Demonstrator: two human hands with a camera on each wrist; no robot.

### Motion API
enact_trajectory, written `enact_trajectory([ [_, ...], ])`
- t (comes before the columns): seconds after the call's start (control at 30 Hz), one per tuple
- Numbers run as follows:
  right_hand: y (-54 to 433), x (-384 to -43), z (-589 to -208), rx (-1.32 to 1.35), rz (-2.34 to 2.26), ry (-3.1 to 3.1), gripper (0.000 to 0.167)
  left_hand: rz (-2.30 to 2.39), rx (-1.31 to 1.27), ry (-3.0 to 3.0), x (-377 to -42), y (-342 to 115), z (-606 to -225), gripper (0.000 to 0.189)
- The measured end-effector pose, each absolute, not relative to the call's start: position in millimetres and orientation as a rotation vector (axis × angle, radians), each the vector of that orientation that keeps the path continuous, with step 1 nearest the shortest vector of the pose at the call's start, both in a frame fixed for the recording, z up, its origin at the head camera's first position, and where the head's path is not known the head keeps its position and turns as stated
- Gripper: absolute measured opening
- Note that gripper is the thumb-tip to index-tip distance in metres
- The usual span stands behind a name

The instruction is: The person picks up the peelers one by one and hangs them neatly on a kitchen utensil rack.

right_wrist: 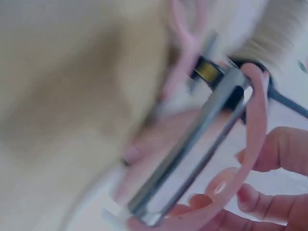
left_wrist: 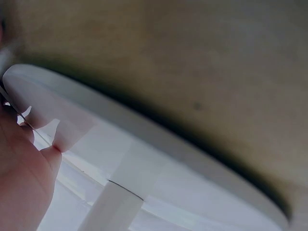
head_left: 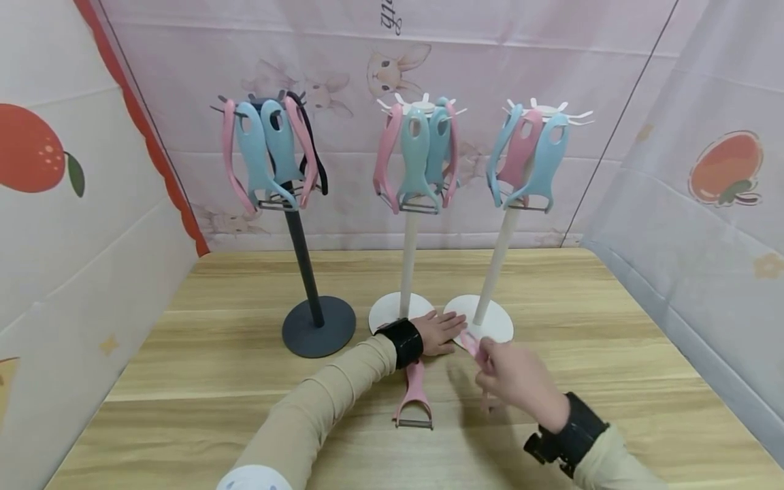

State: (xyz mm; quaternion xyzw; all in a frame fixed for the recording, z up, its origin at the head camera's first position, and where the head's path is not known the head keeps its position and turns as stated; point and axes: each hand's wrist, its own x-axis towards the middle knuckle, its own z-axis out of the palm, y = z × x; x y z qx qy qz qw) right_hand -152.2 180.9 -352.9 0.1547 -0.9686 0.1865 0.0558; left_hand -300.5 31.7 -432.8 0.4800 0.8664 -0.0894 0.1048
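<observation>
My right hand (head_left: 520, 381) grips a pink peeler (head_left: 470, 342) just above the table, near the right white stand's base (head_left: 499, 325). The right wrist view shows the held peeler's metal blade (right_wrist: 187, 144) close up, with thumb and fingers about its pink frame. Stretched out, my left hand (head_left: 437, 332) reaches across between the two white stands, fingers straight. In the left wrist view its fingertips touch a white round base (left_wrist: 106, 130). A second pink peeler (head_left: 415, 388) lies on the table below the left wrist, its handle end partly hidden by that arm.
Pink and blue peelers hang on the middle white stand (head_left: 408, 258) and the right white stand (head_left: 497, 262). A dark stand (head_left: 300, 252) at left bears pink, blue and black peelers. Printed cloth (head_left: 490, 75) surrounds the wooden table (head_left: 214, 381).
</observation>
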Motion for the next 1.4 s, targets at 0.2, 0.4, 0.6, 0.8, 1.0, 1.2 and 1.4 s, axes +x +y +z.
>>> enact_trajectory([
  [0.2,203,-154,-309,0.442,0.668,-2.696,0.014,-0.258,1.403,2.540,-299,32,-431,0.058],
  [0.4,225,-168,-269,0.400,0.628,-2.244,0.007,-0.251,1.363,2.521,-300,33,-428,0.058],
  [0.6,236,-190,-232,0.230,0.743,-1.936,0.018,-0.250,1.423,2.553,-333,39,-474,0.062],
  [0.8,236,-207,-207,0.140,0.748,-1.819,0.030,-0.241,1.407,2.540,-343,43,-490,0.064],
  [1.0,236,-224,-195,0.109,0.724,-1.860,0.029,-0.240,1.437,2.555,-344,41,-494,0.064],
  [1.2,237,-228,-195,0.115,0.701,-1.920,0.028,-0.261,1.454,2.568,-347,42,-500,0.064],
  [1.4,237,-227,-201,0.135,0.718,-1.964,0.032,-0.268,1.454,2.565,-350,43,-506,0.064],
])
